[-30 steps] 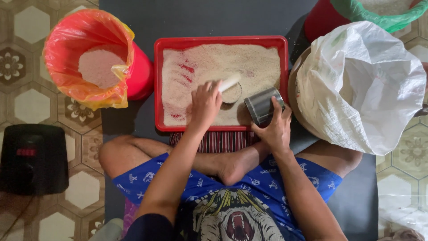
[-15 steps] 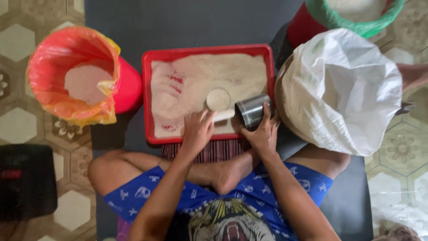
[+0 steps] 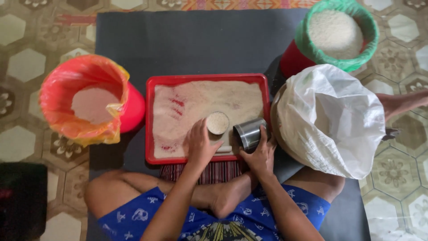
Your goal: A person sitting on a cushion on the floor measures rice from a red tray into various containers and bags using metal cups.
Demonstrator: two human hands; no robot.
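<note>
I sit cross-legged on a dark mat (image 3: 196, 44) with a red tray (image 3: 206, 78) of white grain in front of me. My left hand (image 3: 199, 145) rests on the tray's near edge, fingers curled loosely around the side of a small round cup (image 3: 218, 122) that stands upright in the grain and is already filled level to its rim. The grip looks light, more a steadying touch than a clamp, though my palm hides the thumb side, so I cannot say for sure how firmly it closes.

My right hand (image 3: 261, 154) wraps around a steel tin (image 3: 249, 133) at about four o'clock from the cup, just beside it, tipped on its side with the mouth turned away from me. Whether any grain is inside it I cannot tell from here.

Judging by what lies around me, the work is midway. The grain in the tray is spread thin, with red patches of bare bottom showing on the left side. At nine o'clock from the tray, a red bucket lined with an orange bag (image 3: 80, 105) holds only a shallow layer. At two o'clock, a red bucket lined with a green bag (image 3: 336, 35) is full to the top. At three o'clock a big white sack (image 3: 332, 118) bulges, still well stocked.
</note>
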